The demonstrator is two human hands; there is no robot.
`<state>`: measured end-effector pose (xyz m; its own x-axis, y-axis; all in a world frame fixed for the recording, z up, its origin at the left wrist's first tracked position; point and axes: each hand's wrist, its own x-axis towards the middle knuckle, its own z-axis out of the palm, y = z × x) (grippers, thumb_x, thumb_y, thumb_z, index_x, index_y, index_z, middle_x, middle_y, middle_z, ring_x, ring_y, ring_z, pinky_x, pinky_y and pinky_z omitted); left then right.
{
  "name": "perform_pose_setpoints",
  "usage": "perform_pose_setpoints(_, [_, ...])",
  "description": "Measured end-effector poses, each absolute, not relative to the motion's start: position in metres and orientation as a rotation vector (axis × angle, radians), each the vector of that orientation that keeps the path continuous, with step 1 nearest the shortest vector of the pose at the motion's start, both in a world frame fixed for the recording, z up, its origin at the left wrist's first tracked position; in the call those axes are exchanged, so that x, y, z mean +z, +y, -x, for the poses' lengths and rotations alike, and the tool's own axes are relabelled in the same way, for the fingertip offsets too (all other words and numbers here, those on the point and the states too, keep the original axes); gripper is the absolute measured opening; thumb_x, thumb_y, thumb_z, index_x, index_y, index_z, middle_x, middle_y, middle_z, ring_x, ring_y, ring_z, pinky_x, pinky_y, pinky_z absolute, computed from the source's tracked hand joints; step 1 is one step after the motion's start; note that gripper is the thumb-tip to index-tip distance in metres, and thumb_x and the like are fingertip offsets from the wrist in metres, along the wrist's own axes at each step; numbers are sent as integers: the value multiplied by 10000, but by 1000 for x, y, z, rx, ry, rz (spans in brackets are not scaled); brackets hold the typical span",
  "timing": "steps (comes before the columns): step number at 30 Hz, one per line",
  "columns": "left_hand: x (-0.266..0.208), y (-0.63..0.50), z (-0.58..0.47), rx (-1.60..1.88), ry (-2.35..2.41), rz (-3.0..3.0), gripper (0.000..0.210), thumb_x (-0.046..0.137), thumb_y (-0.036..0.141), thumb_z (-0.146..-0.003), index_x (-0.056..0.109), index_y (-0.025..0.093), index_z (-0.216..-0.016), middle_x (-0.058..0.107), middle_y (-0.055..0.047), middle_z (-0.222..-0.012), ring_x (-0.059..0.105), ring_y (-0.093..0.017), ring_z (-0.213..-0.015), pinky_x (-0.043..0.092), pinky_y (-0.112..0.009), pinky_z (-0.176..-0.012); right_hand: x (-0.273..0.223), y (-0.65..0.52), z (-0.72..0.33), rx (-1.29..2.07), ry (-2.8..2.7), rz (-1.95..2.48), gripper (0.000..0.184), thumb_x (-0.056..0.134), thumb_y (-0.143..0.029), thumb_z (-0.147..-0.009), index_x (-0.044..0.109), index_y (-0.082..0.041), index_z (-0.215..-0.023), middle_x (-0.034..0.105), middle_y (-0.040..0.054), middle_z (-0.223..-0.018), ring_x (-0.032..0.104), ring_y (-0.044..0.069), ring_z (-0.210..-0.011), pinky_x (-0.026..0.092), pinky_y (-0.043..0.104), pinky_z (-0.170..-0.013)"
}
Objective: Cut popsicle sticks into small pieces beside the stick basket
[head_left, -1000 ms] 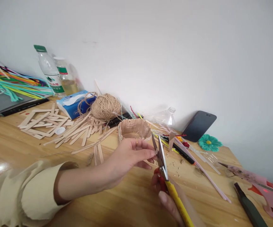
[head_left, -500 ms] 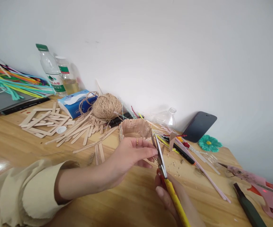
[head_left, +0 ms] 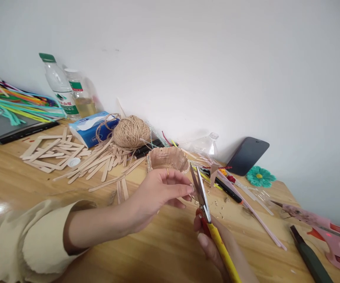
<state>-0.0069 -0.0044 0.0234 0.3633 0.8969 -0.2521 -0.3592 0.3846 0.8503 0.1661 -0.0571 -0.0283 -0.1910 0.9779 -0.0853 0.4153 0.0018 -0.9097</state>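
Your left arm wears a loose cream-yellow sleeve [head_left: 25, 239], bunched and creased in the lower left of the frame, its cuff pushed up the forearm. Your left hand [head_left: 155, 192] carries a thin gold ring [head_left: 167, 171]. Your right hand [head_left: 217, 245] is bare.

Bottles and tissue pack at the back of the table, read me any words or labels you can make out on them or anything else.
Nothing is legible.
Water bottle: green and white label, print too small.
Second bottle: green label, blurred.
Blue tissue pack: a small logo, unreadable.
Phone: dark screen, no text.
Scissors, glue gun: no markings seen.
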Motion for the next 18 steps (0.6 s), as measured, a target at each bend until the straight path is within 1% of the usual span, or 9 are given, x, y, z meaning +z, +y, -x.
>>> perform_pose_setpoints(4, [23,-4,7,943,819,-779,124,737,148,-631,650,134,-718,648,12,-692,569,-79,-643,466,-190,-564,-30,-56,-168,1193,-1674,1432,575,432,-775,-690,486,-203,-720,436,-15,-606,367,128,-523,290,259,-481])
perform_pose_setpoints(8, [22,-3,7,934,827,-790,126,746,158,-630,658,135,-717,647,18,-682,564,-67,-628,461,-184,-573,-25,-56,-168,1223,-1700,1407,548,427,-755,-710,462,-209,-699,408,-27,-581,351,117,-482,282,258,-465])
perform_pose_setpoints(13, [22,-2,7,914,868,-818,164,758,200,-621,620,123,-663,659,-10,-697,574,-86,-636,462,-201,-571,-20,-56,-169,1307,-1639,1412,591,429,-787,-676,476,-199,-719,416,-31,-613,324,93,-444,272,248,-434])
perform_pose_setpoints(16, [21,-1,7,941,871,-848,173,765,184,-606,606,121,-636,634,14,-648,561,-73,-609,462,-195,-582,-19,-56,-170,1307,-1651,1400,580,437,-772,-688,488,-197,-735,417,-33,-612,328,93,-444,284,250,-451])
perform_pose_setpoints(18, [20,-1,6,961,861,-853,192,778,171,-585,594,124,-613,606,40,-598,545,-58,-577,456,-183,-574,-20,-57,-170,1302,-1660,1398,563,439,-757,-703,494,-198,-736,424,-25,-613,357,110,-481,298,252,-470])
